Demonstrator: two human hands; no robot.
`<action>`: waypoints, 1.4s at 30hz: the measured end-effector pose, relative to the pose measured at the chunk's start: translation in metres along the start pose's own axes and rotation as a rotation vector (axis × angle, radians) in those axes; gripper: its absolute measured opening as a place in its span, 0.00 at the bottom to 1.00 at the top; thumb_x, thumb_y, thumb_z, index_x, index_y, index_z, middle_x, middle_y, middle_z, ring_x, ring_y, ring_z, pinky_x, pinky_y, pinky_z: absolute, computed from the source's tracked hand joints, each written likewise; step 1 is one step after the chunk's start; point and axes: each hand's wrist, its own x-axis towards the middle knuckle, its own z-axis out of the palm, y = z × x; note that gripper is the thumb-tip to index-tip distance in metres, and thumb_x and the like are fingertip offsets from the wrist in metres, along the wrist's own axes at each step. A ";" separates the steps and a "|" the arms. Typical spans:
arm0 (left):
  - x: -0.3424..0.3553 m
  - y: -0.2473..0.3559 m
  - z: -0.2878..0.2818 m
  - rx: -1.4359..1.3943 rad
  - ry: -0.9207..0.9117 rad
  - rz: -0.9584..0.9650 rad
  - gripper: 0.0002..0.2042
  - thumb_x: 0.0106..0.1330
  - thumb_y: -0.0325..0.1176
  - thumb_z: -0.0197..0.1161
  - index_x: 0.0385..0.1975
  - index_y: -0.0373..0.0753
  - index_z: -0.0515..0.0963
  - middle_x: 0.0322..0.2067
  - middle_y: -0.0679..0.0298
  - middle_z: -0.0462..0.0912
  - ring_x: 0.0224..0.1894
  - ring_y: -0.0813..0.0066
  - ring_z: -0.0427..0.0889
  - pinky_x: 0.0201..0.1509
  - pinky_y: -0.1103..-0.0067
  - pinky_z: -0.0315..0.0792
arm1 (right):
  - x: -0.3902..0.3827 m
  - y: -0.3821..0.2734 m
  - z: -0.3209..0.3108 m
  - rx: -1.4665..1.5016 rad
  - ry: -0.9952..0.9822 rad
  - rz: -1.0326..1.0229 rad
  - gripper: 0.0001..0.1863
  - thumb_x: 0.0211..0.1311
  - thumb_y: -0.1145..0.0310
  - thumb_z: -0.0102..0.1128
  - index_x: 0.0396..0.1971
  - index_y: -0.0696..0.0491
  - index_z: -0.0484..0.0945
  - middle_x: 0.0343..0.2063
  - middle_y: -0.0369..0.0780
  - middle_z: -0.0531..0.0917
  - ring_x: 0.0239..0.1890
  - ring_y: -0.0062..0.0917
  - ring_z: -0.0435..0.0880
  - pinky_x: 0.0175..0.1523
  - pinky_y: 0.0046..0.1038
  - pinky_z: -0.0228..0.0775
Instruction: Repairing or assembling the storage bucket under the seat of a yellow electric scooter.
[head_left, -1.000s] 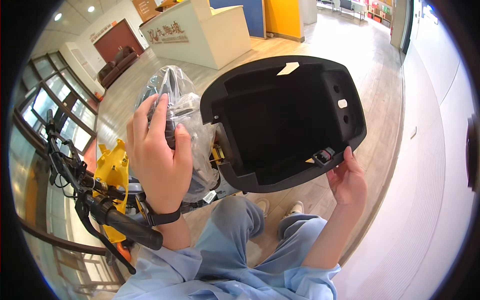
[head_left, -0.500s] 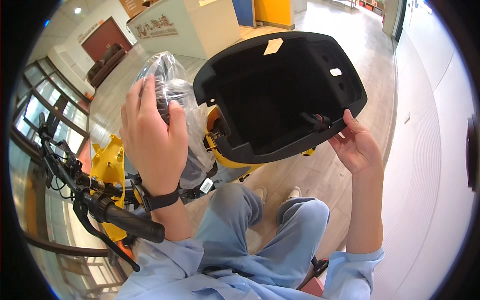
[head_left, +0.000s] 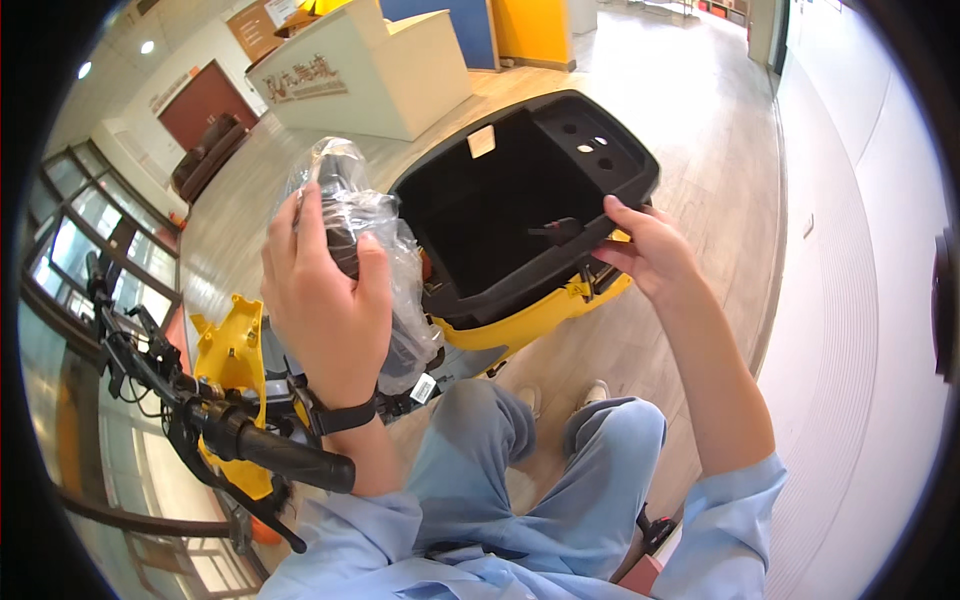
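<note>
My left hand is wrapped over a dark padded part in clear plastic, probably the seat, with thumb and fingers around it. To its right is a black storage tub with rounded corners, its hollow facing up and toward me. Pinched between thumb and fingers, the tub's near right rim is in my right hand. Below the tub shows the yellow body panel of a scooter. A black strap end lies inside the tub, and a beige tape piece sticks to its far wall.
The scooter's black handlebar grip and brake lever stand at my lower left, beside a yellow front panel. A white wall runs along the right. Farther off are a reception counter and a brown sofa.
The black tub has come down and left, closer to the yellow body, with my right hand moving along on its rim. My left hand stays on the plastic-wrapped part; the view has shifted slightly.
</note>
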 end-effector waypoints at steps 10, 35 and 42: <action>-0.081 0.067 0.012 -0.577 -0.188 0.776 0.18 0.56 0.28 0.66 0.48 0.35 0.77 0.50 0.51 0.77 0.54 0.52 0.78 0.62 0.57 0.70 | 0.025 0.021 0.013 -0.094 -0.071 0.057 0.16 0.69 0.65 0.60 0.51 0.56 0.74 0.46 0.41 0.80 0.45 0.31 0.81 0.52 0.39 0.79; -0.087 0.061 0.131 -0.142 -0.426 -0.019 0.13 0.60 0.30 0.67 0.44 0.39 0.75 0.39 0.62 0.79 0.46 0.61 0.76 0.56 0.65 0.60 | 0.082 -0.007 0.087 -1.921 -0.808 -0.298 0.20 0.61 0.53 0.65 0.43 0.54 0.86 0.40 0.46 0.87 0.45 0.38 0.85 0.50 0.37 0.74; -0.091 0.067 0.139 -0.109 -0.356 0.021 0.13 0.62 0.36 0.66 0.43 0.40 0.74 0.38 0.62 0.78 0.44 0.61 0.76 0.54 0.63 0.60 | 0.108 0.001 0.092 -1.088 -0.424 -0.758 0.16 0.63 0.59 0.63 0.40 0.57 0.85 0.35 0.45 0.87 0.40 0.33 0.86 0.47 0.32 0.76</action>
